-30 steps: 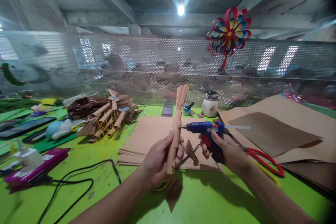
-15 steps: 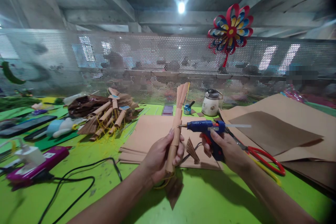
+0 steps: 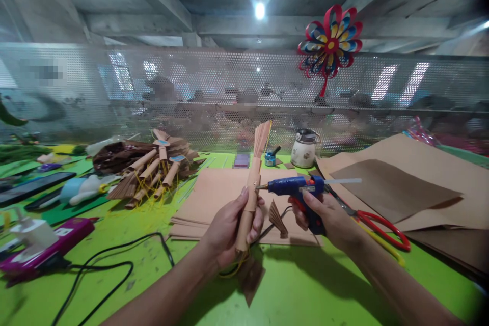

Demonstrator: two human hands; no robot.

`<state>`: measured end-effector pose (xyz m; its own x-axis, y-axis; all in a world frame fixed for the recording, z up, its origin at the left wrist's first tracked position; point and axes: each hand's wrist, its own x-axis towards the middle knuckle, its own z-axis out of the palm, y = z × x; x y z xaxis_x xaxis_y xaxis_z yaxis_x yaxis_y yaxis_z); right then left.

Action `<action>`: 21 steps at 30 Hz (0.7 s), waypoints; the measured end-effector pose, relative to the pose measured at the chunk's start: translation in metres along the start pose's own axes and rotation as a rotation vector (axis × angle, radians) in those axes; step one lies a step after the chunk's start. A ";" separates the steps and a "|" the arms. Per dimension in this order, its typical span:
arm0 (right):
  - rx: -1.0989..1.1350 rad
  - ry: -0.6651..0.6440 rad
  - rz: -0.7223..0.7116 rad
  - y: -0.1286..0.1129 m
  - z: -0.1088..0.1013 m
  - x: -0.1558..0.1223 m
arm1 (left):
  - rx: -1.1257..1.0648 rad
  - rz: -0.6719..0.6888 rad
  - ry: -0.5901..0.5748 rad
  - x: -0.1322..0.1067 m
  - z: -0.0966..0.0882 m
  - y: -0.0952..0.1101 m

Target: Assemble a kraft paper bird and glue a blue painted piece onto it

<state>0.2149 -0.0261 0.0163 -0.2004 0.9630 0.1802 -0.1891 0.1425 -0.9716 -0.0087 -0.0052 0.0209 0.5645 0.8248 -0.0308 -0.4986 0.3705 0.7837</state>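
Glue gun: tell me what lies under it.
Under the glue gun lie a small pleated paper fan and stacked brown sheets. The right hand covers its grip and whatever lies below.

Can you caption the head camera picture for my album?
Left hand holds a rolled brown paper stick while the right hand aims a blue glue gun at it.

blue glue gun (image 3: 296,186), tan paper roll (image 3: 250,198), green table (image 3: 305,290)
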 end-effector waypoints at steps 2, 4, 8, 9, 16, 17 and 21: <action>0.011 0.017 -0.010 -0.001 0.001 0.001 | 0.005 -0.003 0.003 0.000 0.000 0.000; 0.015 0.034 -0.018 -0.001 0.002 0.001 | 0.009 -0.005 0.005 0.000 0.000 0.000; 0.013 0.045 -0.024 0.001 0.001 0.002 | 0.012 0.001 0.010 -0.001 0.001 0.001; 0.015 0.041 -0.024 0.002 0.001 0.002 | 0.013 0.001 0.010 -0.001 0.001 0.002; -0.021 -0.019 -0.031 0.004 -0.001 0.001 | 0.006 -0.006 0.002 0.000 0.000 0.002; -0.016 -0.015 -0.037 0.004 -0.002 0.001 | 0.004 -0.004 0.003 0.000 0.000 0.002; 0.049 0.028 -0.061 0.005 -0.002 0.001 | -0.001 -0.010 0.005 -0.001 0.000 0.001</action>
<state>0.2160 -0.0238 0.0117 -0.1604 0.9589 0.2339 -0.2475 0.1903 -0.9500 -0.0096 -0.0054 0.0214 0.5660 0.8234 -0.0414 -0.4938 0.3788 0.7827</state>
